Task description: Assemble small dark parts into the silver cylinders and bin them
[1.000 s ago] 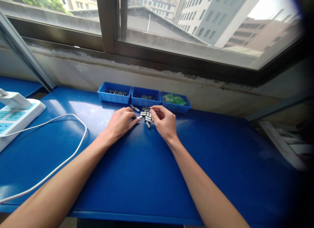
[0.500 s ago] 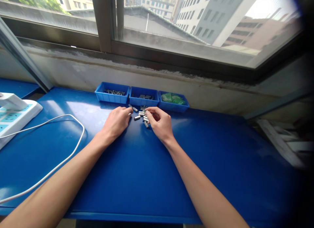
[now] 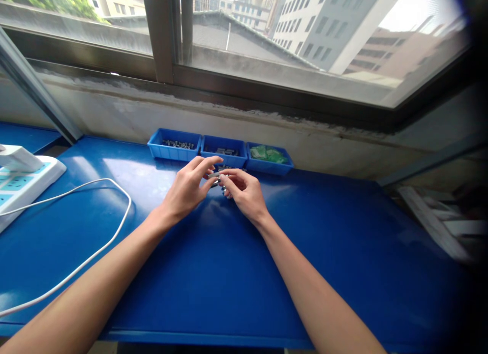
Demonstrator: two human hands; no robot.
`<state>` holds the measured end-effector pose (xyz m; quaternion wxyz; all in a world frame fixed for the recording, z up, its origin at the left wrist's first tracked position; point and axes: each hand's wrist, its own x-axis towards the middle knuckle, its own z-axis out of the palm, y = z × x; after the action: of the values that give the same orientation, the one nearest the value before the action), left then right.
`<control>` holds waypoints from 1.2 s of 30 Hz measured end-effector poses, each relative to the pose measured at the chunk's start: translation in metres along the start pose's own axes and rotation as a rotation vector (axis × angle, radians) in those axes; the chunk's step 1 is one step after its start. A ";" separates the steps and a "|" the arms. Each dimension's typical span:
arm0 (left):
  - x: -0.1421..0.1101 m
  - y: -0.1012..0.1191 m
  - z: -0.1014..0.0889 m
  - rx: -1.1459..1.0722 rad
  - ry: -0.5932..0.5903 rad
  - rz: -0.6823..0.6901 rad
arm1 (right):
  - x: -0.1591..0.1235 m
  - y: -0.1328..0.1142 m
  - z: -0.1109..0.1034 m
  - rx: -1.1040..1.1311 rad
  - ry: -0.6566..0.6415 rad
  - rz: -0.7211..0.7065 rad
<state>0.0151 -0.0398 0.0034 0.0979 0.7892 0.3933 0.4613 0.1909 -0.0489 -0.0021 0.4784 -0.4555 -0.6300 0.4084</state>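
Note:
My right hand point(image 3: 244, 192) pinches a small silver-and-black oblong part point(image 3: 214, 175) between thumb and fingertips, just above the table. From the left, my left hand point(image 3: 186, 188) reaches in beside it, index finger stretched out and thumb apart below. The left end of the part lies between those fingers; whether they touch it I cannot tell. More oblong parts point(image 3: 224, 168) lie behind and under my hands, mostly covered by the fingers.
Against the wall stand three blue bins: one with small metal pieces point(image 3: 155, 143), one with oblong parts point(image 3: 223, 159), one with green packets point(image 3: 270, 153). A white power strip point(image 3: 49, 171) and a white cable point(image 3: 127, 206) occupy the left of the blue table point(image 3: 213, 283).
My left hand has lifted, moved right towards the right hand and spread its fingers. My right hand has shifted slightly left, with the oblong part now visible in its fingertips.

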 end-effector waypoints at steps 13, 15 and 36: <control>0.001 0.002 -0.001 -0.131 -0.016 0.071 | 0.008 0.006 -0.006 0.246 -0.104 0.140; 0.000 0.003 0.000 -0.144 -0.028 0.072 | 0.008 0.006 -0.006 0.254 -0.121 0.156; -0.007 -0.015 0.001 0.152 -0.357 -0.087 | 0.007 -0.001 -0.018 0.539 0.001 0.164</control>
<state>0.0058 -0.0348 -0.0092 0.1258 0.8460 0.4371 0.2782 0.2075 -0.0409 0.0041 0.5480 -0.3618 -0.4593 0.5982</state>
